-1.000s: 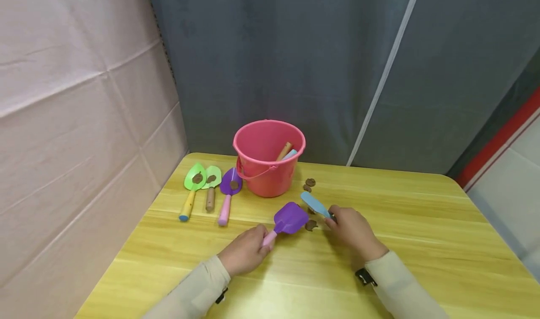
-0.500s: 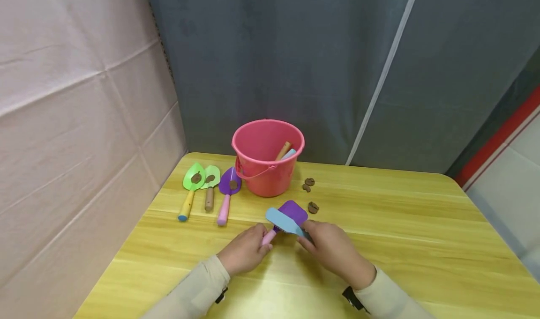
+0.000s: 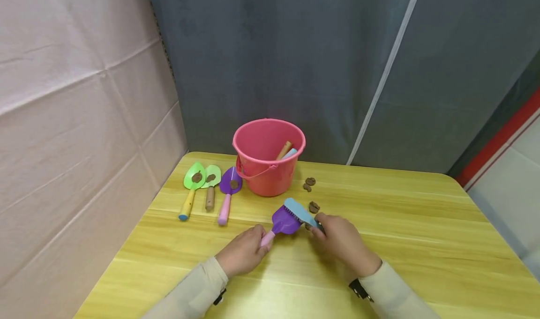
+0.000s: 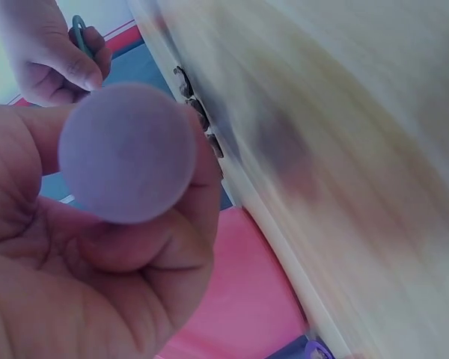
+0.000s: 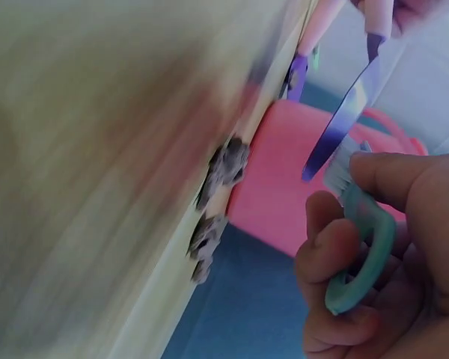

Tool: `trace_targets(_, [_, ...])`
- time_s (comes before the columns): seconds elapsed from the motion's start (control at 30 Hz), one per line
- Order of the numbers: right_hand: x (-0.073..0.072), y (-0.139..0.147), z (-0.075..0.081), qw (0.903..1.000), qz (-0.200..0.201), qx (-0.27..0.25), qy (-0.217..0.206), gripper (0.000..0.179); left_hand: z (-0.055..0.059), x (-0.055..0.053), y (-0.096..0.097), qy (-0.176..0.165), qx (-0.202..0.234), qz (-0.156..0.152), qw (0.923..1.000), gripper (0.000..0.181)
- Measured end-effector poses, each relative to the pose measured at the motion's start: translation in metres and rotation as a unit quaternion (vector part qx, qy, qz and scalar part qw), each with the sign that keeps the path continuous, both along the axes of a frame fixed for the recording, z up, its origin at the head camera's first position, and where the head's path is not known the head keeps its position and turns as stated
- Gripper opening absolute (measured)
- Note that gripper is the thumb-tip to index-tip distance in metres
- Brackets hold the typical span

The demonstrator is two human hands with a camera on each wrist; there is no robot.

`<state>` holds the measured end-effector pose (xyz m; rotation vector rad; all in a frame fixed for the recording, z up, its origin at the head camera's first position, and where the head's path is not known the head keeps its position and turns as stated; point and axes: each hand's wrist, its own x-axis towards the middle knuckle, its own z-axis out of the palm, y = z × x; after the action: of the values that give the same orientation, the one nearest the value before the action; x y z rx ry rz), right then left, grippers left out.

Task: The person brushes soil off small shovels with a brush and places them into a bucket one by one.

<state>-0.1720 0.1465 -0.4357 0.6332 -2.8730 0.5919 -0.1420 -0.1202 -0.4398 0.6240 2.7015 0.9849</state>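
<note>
My left hand (image 3: 242, 251) grips the pink handle of a toy shovel (image 3: 283, 221) with a purple blade. In the left wrist view the round end of that handle (image 4: 127, 153) faces the camera. A light-blue brush (image 3: 298, 210) is in my right hand (image 3: 346, 241), its dark bristles over the blade's right part. The right wrist view has the brush's looped handle (image 5: 370, 232) in the curled fingers and the blade held above the tabletop. One brown clump (image 3: 307, 226) lies partly hidden under the brush; another clump (image 3: 314, 207) lies just beyond it.
A pink bucket (image 3: 270, 178) with tool handles inside stands at the back. Left of it lie a green shovel (image 3: 195, 173), a pale-green shovel (image 3: 213, 171) and a purple shovel (image 3: 228, 176), each bearing a brown piece. Smaller brown clumps (image 3: 310, 181) lie right of the bucket.
The brush moved left across the shovel, then back right to the blade's right side, turning so its bristles show. The left hand and its shovel stayed nearly still.
</note>
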Motion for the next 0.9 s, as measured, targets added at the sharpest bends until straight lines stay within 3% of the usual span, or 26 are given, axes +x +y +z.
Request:
trace_targets(0.37, [-0.020, 0.020, -0.009, 0.9996, -0.025, -0.011, -0.004, 0.018, 0.002, 0.000, -0.001, 0.010, -0.006, -0.001, 0.9999, 0.013])
trace_targets(0.6, [-0.025, 0.029, -0.012, 0.9990, -0.041, -0.010, -0.015, 0.014, 0.012, -0.001, -0.006, 0.013, 0.024, 0.013, 0.9995, 0.015])
trace_targets(0.73, [-0.024, 0.032, -0.012, 0.9986, -0.045, -0.016, -0.022, 0.013, 0.029, -0.002, -0.009, 0.050, 0.055, 0.005, 0.9972, 0.017])
trace_targets(0.9, [-0.022, 0.036, -0.011, 0.9985, -0.046, -0.019, -0.022, 0.012, 0.074, -0.003, -0.015, 0.123, 0.093, 0.031, 0.9875, 0.018])
